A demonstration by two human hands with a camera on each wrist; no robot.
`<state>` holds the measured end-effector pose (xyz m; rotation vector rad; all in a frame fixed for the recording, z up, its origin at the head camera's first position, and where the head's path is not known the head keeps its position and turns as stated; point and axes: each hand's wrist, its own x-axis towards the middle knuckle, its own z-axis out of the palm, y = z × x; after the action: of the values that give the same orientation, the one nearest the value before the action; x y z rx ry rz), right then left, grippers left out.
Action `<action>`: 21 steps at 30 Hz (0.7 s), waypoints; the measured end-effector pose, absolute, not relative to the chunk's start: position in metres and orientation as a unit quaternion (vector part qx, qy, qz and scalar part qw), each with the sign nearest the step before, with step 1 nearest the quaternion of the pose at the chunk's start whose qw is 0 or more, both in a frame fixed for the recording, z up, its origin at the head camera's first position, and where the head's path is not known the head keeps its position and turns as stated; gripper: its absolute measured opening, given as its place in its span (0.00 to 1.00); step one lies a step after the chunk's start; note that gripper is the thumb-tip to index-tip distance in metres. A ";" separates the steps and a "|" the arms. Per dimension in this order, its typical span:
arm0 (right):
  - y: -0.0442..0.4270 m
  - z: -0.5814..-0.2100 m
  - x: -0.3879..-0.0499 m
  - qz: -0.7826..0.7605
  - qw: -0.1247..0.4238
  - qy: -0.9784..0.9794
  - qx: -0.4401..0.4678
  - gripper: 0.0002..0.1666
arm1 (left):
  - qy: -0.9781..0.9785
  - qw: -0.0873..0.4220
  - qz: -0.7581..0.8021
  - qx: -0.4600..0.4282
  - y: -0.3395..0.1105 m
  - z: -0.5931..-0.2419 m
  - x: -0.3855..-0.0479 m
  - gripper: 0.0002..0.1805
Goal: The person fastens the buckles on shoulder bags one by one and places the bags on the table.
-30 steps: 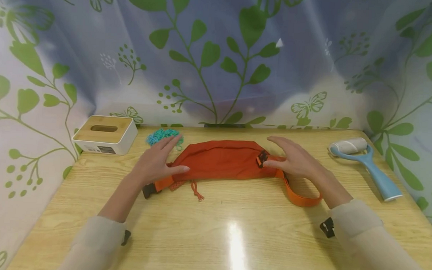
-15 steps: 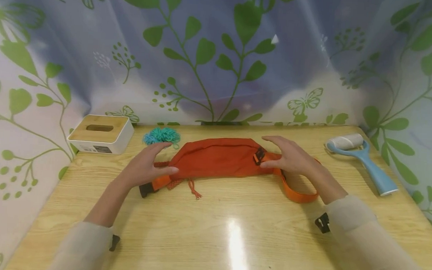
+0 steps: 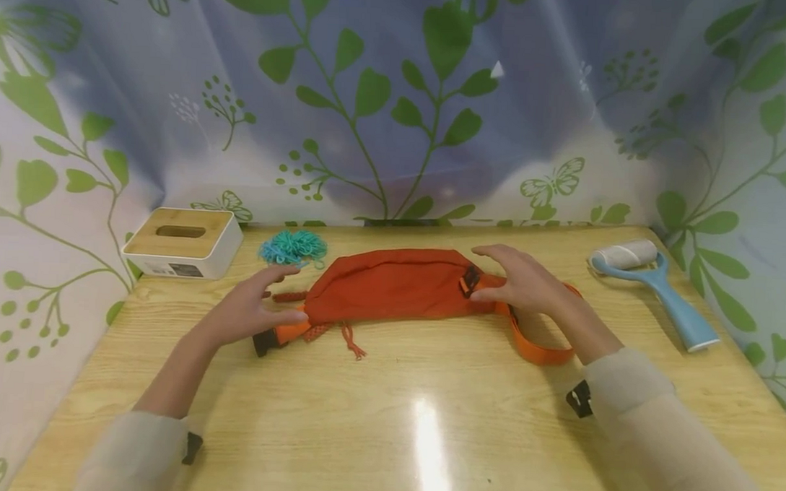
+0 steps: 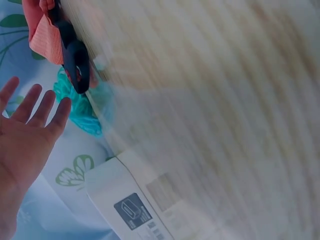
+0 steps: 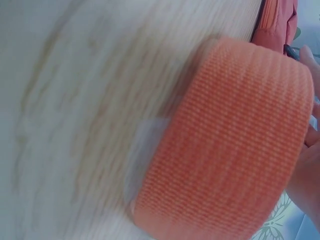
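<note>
A red waist bag (image 3: 391, 285) lies flat across the table in the head view. Its orange strap (image 3: 539, 348) loops out at the right, and a black buckle (image 3: 265, 342) lies at its left end. My left hand (image 3: 251, 309) hovers by the bag's left end, fingers extended and thumb apart; the left wrist view shows the spread fingers (image 4: 42, 107) holding nothing. Over the bag's right end is my right hand (image 3: 522, 282), thumb and fingers apart, close to the strap adjuster (image 3: 470, 281). Whether it touches the bag cannot be told. Webbing (image 5: 225, 145) fills much of the right wrist view.
At the back left stands a white tissue box (image 3: 181, 242) with a wooden lid. A teal yarn bundle (image 3: 293, 247) lies behind my left hand. To the right is a blue-handled lint roller (image 3: 665, 284). A patterned curtain (image 3: 397, 130) closes off the table's back.
My left hand has drawn away leftward from the bag, baring more of its left end. My right hand has stayed nearly in place. The view has shifted slightly; the bag lies as before.
</note>
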<state>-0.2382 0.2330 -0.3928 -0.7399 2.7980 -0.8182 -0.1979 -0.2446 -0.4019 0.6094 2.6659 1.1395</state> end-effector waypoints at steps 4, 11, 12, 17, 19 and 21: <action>0.233 -0.392 -0.240 -0.269 0.068 0.928 -0.248 0.52 | 0.892 0.098 0.393 0.201 -0.251 -0.402 -0.197 0.49; 0.228 -0.392 -0.240 -0.282 0.071 0.923 -0.251 0.52 | 0.889 0.119 0.396 0.198 -0.260 -0.405 -0.196 0.46; 0.226 -0.392 -0.240 -0.285 0.072 0.922 -0.251 0.52 | 0.889 0.122 0.395 0.197 -0.260 -0.405 -0.195 0.46; 0.222 -0.390 -0.240 -0.294 0.073 0.919 -0.251 0.52 | 0.878 0.140 0.413 0.199 -0.263 -0.406 -0.196 0.44; 0.222 -0.391 -0.240 -0.295 0.079 0.919 -0.249 0.52 | 0.871 0.146 0.423 0.201 -0.264 -0.408 -0.197 0.42; 0.223 -0.393 -0.240 -0.294 0.087 0.920 -0.245 0.52 | 0.869 0.147 0.426 0.202 -0.266 -0.410 -0.198 0.40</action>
<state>-0.2400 0.2232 -0.3927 -0.7301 2.7401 -0.8774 -0.1975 -0.2658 -0.4097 0.5801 2.5020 1.2271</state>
